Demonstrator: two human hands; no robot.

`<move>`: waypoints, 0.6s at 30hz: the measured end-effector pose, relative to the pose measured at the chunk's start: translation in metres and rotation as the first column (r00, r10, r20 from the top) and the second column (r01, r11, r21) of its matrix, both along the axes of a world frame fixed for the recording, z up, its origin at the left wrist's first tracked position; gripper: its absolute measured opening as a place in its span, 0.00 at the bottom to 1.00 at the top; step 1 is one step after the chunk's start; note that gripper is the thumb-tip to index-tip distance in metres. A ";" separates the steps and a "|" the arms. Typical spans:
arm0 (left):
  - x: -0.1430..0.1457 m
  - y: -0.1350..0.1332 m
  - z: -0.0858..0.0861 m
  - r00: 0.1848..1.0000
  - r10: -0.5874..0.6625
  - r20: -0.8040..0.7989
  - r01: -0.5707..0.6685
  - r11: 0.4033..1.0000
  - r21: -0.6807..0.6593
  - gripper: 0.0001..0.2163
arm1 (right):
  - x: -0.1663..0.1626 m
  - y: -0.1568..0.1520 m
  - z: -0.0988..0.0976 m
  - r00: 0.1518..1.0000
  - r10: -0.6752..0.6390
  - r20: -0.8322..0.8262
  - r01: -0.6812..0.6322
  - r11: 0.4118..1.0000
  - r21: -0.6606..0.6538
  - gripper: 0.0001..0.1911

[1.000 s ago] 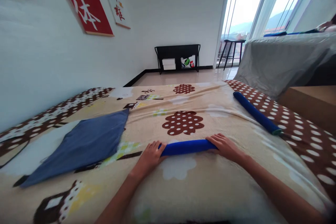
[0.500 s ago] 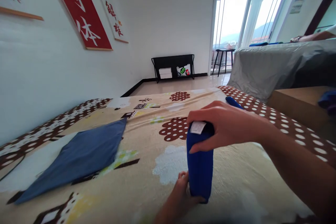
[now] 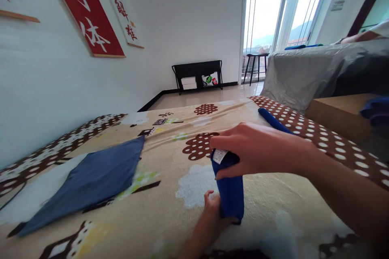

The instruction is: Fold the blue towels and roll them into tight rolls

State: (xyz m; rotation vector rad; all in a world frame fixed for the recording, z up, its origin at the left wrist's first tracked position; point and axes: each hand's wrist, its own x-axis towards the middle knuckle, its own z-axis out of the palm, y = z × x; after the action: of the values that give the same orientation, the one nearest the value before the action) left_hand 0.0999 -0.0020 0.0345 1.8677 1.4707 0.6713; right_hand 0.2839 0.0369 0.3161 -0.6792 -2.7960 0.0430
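Observation:
Before me stands a folded blue cloth bundle, long and narrow, with a white label at its top end. My right hand grips that upper end from the right, thumb on the near face and fingers over the far side. My left hand holds the lower end from the left, its thumb across the bottom; part of its grip is hidden behind the bundle. A flat grey-blue cloth lies to the left on the patterned blanket. Beyond my right hand lies another strip of blue cloth.
At right stands a table under a grey cover, where another person's arm rests. A cardboard-coloured box sits below it, dark blue cloth on top. A black rack and a stool are by the far wall.
Both hands still hold the blue bundle. It looks slightly shorter and more tilted, its top lower and its bottom higher in view. The whole view has shifted a little.

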 end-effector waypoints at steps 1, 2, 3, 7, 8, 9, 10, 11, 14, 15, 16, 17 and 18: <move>0.002 0.002 0.002 1.000 -0.015 -0.002 0.015 1.000 0.019 0.26 | 0.005 0.001 0.002 1.000 -0.003 -0.014 0.003 1.000 0.011 0.17; 0.006 0.005 0.005 1.000 -0.031 -0.003 0.031 0.999 0.039 0.26 | 0.011 0.002 0.005 1.000 -0.009 -0.029 0.010 1.000 0.027 0.17; 0.013 0.008 0.007 0.999 -0.047 -0.002 0.047 0.997 0.059 0.27 | 0.018 0.004 0.007 0.999 -0.020 -0.036 0.021 0.999 0.046 0.17; 0.058 0.023 0.007 0.985 -0.173 0.001 0.172 0.980 0.102 0.27 | 0.057 0.013 0.005 0.989 -0.148 0.021 0.145 0.984 0.105 0.19; 0.072 0.026 0.004 0.976 -0.216 0.001 0.215 0.971 0.106 0.26 | 0.067 0.016 0.001 0.979 -0.195 0.054 0.188 0.977 0.103 0.19; 0.086 0.029 0.001 0.967 -0.255 0.001 0.253 0.961 0.109 0.26 | 0.076 0.018 -0.003 0.968 -0.237 0.087 0.229 0.969 0.096 0.19; 0.099 0.031 -0.001 0.959 -0.284 0.000 0.282 0.953 0.112 0.27 | 0.085 0.019 -0.007 0.955 -0.271 0.119 0.262 0.961 0.088 0.19; 0.109 0.033 -0.003 0.954 -0.301 -0.001 0.299 0.947 0.116 0.28 | 0.093 0.020 -0.009 0.944 -0.298 0.144 0.288 0.954 0.085 0.19; 0.122 0.034 -0.004 0.952 -0.306 0.006 0.303 0.944 0.132 0.33 | 0.113 0.022 -0.009 0.919 -0.362 0.157 0.342 0.929 0.141 0.22; 0.121 0.033 -0.002 0.953 -0.304 0.007 0.300 0.944 0.138 0.35 | 0.118 0.023 -0.006 0.912 -0.384 0.142 0.359 0.917 0.171 0.24; 0.119 0.032 0.000 0.952 -0.306 0.001 0.303 0.942 0.143 0.38 | 0.124 0.023 -0.002 0.905 -0.407 0.125 0.380 0.904 0.196 0.27; 0.114 0.031 0.003 0.950 -0.312 -0.017 0.311 0.940 0.144 0.41 | 0.128 0.024 0.001 0.894 -0.434 0.110 0.405 0.889 0.211 0.29; 0.109 0.030 0.006 0.947 -0.319 -0.044 0.322 0.936 0.141 0.44 | 0.133 0.025 0.004 0.881 -0.463 0.102 0.434 0.874 0.217 0.31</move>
State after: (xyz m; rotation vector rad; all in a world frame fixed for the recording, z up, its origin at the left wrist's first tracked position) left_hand 0.2085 0.0276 0.0400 2.1699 1.1137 0.6158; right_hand 0.4164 0.0619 0.3201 -1.3113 -2.6519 -0.3731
